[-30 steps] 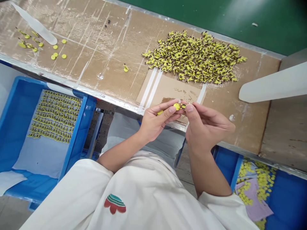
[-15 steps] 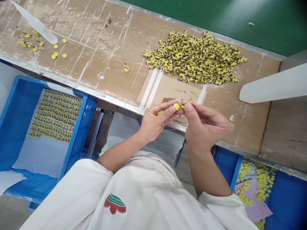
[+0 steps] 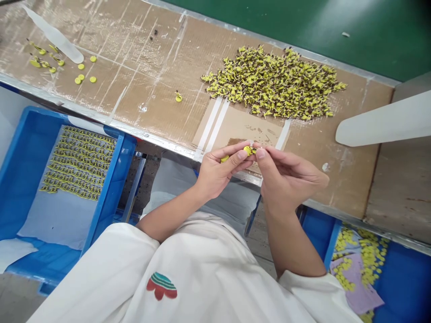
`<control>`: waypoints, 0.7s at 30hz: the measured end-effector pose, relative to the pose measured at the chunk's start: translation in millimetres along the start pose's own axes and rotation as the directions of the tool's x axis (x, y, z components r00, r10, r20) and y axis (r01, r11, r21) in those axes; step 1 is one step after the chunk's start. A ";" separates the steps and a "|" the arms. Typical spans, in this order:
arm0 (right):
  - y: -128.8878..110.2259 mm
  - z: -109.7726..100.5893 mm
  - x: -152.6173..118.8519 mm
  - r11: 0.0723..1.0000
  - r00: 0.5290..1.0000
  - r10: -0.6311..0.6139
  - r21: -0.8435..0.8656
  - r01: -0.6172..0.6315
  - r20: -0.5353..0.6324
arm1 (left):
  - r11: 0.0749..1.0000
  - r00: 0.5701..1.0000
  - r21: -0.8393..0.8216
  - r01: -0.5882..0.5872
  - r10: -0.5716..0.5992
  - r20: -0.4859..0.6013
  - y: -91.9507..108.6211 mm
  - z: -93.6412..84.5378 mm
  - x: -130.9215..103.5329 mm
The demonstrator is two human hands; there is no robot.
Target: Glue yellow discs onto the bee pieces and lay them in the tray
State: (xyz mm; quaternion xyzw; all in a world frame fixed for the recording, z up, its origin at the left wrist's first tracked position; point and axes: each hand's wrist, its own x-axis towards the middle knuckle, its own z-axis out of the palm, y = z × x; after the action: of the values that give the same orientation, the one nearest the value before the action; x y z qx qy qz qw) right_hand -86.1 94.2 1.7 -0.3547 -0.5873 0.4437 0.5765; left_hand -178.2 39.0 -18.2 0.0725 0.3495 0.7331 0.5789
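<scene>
My left hand (image 3: 218,172) pinches a small yellow disc (image 3: 248,150) between thumb and fingers, and another yellow piece (image 3: 225,158) shows between its fingers lower down. My right hand (image 3: 286,177) is closed, its thumb and index fingertips on a small dark and yellow figure (image 3: 253,151) that touches the disc. The fingertips of both hands nearly meet over the table's front edge. Behind them a big pile of small yellow and brown figures (image 3: 272,83) lies on the cardboard-covered table (image 3: 168,58).
A blue bin (image 3: 16,148) at left holds rows of figures (image 3: 79,161) on a sheet. Loose discs (image 3: 93,79) and several figures lie at the table's left. White tubes (image 3: 387,119) (image 3: 55,36) rest at both sides. Yellow discs (image 3: 370,251) fill part of a right blue bin.
My right thumb and fingertips have shifted slightly left, closer to my left hand. The view has moved a little; my left hand keeps its hold.
</scene>
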 end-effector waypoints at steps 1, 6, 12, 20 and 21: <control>-0.1 -0.1 0.2 1.000 1.000 -0.004 0.005 0.004 0.005 | 1.000 1.000 0.001 0.000 0.000 -0.005 0.0 0.1 -0.1; -2.5 -0.5 1.5 1.000 0.999 0.018 -0.010 -0.017 0.031 | 1.000 1.000 -0.018 -0.022 0.022 -0.004 0.5 0.2 -0.8; -3.8 0.1 2.5 0.999 0.998 0.040 -0.028 -0.039 0.041 | 1.000 0.999 0.021 -0.021 0.022 -0.044 1.4 -0.2 -1.4; -6.1 0.7 2.6 0.994 0.995 0.091 -0.071 -0.088 0.040 | 0.994 0.996 0.085 -0.074 0.078 -0.045 1.1 -2.9 -0.4; -6.3 1.0 2.5 0.994 0.994 0.097 -0.064 -0.094 0.046 | 0.992 0.995 0.089 -0.088 0.093 -0.047 1.1 -3.2 -0.4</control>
State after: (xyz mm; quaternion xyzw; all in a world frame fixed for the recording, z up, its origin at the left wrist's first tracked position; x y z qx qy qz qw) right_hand -86.8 94.2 8.5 -0.3889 -0.5970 0.4610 0.5290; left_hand -180.6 37.2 -19.8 0.0947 0.3918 0.7444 0.5323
